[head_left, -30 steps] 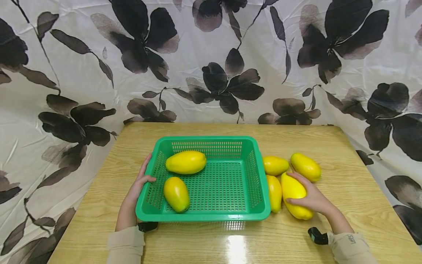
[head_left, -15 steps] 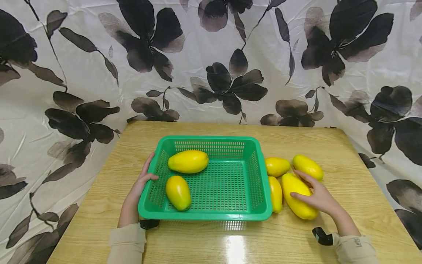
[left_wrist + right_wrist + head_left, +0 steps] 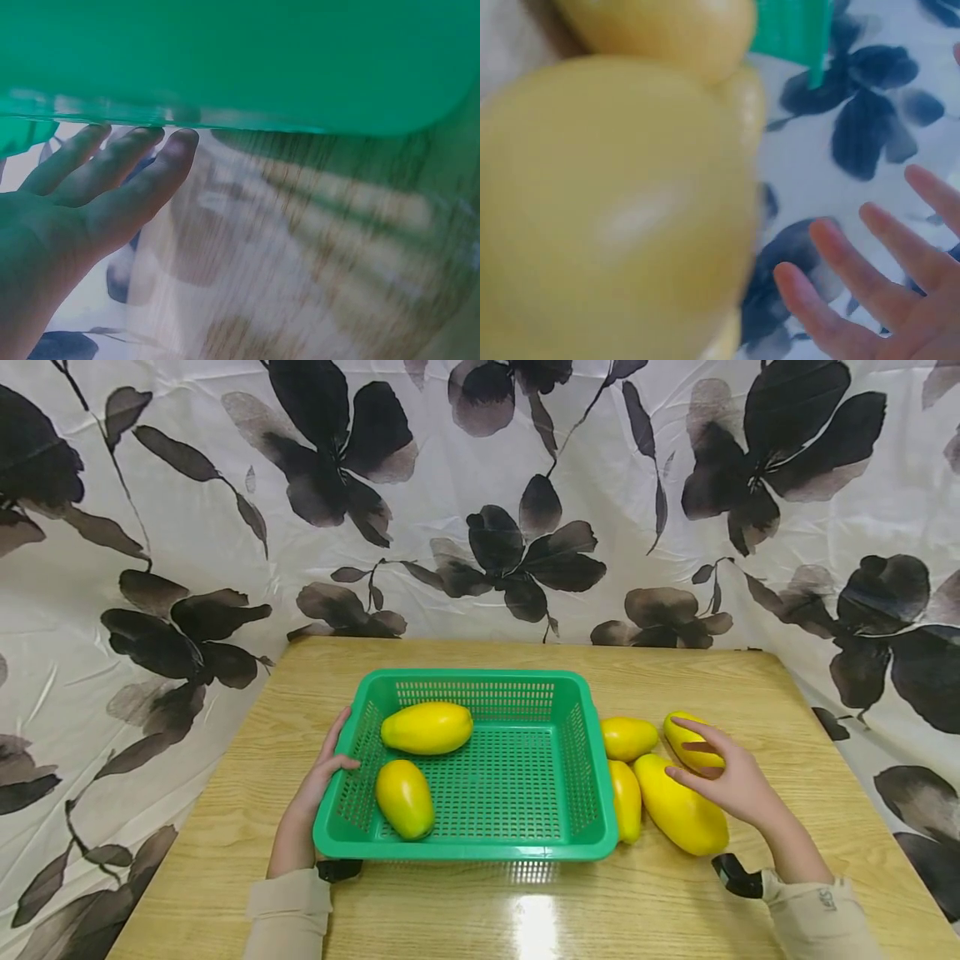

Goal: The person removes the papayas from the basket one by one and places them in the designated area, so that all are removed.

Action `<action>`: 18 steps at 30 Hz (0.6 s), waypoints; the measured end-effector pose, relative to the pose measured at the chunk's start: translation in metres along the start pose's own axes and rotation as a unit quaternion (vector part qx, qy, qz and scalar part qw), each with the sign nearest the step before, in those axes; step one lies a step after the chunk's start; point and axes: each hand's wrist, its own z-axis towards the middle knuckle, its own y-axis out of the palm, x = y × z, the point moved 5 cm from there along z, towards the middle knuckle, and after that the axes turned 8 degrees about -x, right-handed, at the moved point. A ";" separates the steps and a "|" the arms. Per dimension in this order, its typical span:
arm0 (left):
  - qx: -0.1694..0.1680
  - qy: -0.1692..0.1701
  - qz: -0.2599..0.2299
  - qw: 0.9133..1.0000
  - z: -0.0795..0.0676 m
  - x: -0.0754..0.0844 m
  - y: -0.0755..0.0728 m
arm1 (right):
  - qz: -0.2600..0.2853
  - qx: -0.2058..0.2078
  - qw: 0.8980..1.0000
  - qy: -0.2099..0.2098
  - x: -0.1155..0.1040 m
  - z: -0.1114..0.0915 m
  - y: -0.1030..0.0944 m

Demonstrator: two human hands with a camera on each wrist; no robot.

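My left hand (image 3: 313,787) holds the left rim of a green plastic basket (image 3: 465,852), thumb over the edge; in the left wrist view its fingers (image 3: 127,176) extend under the rim, outside the wall. Two yellow papayas (image 3: 427,728) lie in the basket's left half. My right hand (image 3: 738,783), spread and holding nothing, hovers right of the basket, over the gap between a large papaya (image 3: 681,810) and a farther papaya (image 3: 678,743), which it partly hides. In the right wrist view its fingers (image 3: 870,292) stand apart from the big blurred papaya (image 3: 615,217).
Two more papayas, a back one (image 3: 628,739) and a front one (image 3: 626,802), sit against the basket's right wall. Everything stands on a wooden table (image 3: 450,910). A floral cloth (image 3: 420,585) hangs behind the table's far edge.
My right hand has let go of the large papaya and moved up and right, toward the farther papaya. The large papaya now lies more slanted. My left hand stays on the basket.
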 end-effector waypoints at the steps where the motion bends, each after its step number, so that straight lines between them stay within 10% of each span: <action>1: -0.001 0.000 -0.001 1.000 0.000 0.000 0.000 | 0.000 0.005 1.000 -0.008 -0.005 0.002 -0.002; 18: 0.005 -0.008 0.010 1.000 -0.002 0.001 0.001 | 0.040 0.026 0.993 -0.111 -0.071 0.036 -0.006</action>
